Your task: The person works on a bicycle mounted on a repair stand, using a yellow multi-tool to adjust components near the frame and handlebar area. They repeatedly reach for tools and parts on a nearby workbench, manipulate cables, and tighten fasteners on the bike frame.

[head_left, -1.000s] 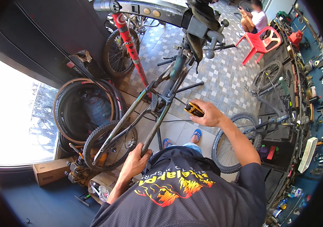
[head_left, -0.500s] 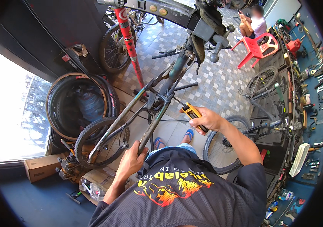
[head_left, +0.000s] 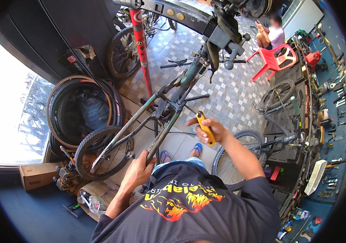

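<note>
A dark green bicycle frame (head_left: 187, 79) hangs from a grey clamp (head_left: 221, 38) with its bare rear end toward me. My left hand (head_left: 138, 172) is closed round the end of the nearer rear stay, low in front of my body. To the right of the frame, my right hand (head_left: 215, 131) holds a yellow folding multi-tool (head_left: 206, 128) upright, apart from the frame. Its thumb and fingers wrap the handle, while the index finger points out toward the frame. One yellow side of the tool faces up; no unfolded bit shows clearly.
The red stand post (head_left: 140, 48) rises beyond the frame. Tyres (head_left: 51, 109), a loose wheel (head_left: 84, 150) and a cardboard box (head_left: 39, 176) lie left. A bicycle (head_left: 242, 154) and a tool wall (head_left: 339, 133) are right. A person sits near a red chair (head_left: 271, 60).
My right hand has turned the multi-tool, so its yellow side shows instead of the black folded middle, and its index finger has stretched out. My left hand keeps its hold on the stay.
</note>
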{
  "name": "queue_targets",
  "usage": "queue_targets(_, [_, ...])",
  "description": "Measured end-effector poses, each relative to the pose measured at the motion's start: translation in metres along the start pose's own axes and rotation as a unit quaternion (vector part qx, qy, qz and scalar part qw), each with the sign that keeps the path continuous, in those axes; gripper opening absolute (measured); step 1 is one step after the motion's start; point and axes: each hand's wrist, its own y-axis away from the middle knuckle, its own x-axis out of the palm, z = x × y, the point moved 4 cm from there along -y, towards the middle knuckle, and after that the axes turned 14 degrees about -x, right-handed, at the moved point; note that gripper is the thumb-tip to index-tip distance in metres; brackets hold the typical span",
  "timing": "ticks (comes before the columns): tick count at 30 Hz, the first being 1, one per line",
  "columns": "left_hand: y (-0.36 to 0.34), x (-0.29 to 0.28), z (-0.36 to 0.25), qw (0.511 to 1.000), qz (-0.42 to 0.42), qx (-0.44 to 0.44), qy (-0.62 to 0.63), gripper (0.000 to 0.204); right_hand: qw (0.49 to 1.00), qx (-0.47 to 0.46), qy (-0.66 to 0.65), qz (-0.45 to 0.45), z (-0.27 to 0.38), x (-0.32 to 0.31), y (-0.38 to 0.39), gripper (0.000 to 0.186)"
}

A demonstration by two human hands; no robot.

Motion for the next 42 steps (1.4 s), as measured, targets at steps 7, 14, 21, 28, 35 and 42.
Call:
queue_targets(7, [0.002,-0.002,0.003,0.999,-0.03,0.017,-0.006,0.033,0.995,-0.022,0.099,0.02,-0.012,-0.012,-0.014,0.034])
queue_targets(14, [0.0,0.002,0.003,0.999,-0.023,0.031,0.0,0.033,0.242,-0.009,0.969,-0.055,0.062,0.054,-0.004,0.041])
queue_targets(21, [0.001,0.0,0.002,0.999,-0.031,0.029,-0.005,0.032,0.569,0.039,0.812,-0.124,0.033,0.051,0.007,0.047])
queue_targets(28, [0.003,0.002,-0.001,0.999,-0.021,0.025,-0.004,0.032,0.989,-0.109,-0.093,0.03,-0.027,0.0,-0.015,0.055])
queue_targets(35, [0.001,-0.001,0.002,0.999,-0.023,0.026,-0.013,0.032,0.987,0.002,0.161,-0.03,0.001,0.005,-0.017,0.037])
queue_targets(42, [0.001,0.002,0.0,0.999,-0.017,0.031,0.004,0.033,0.138,-0.03,0.984,-0.112,0.049,0.067,-0.008,0.043])
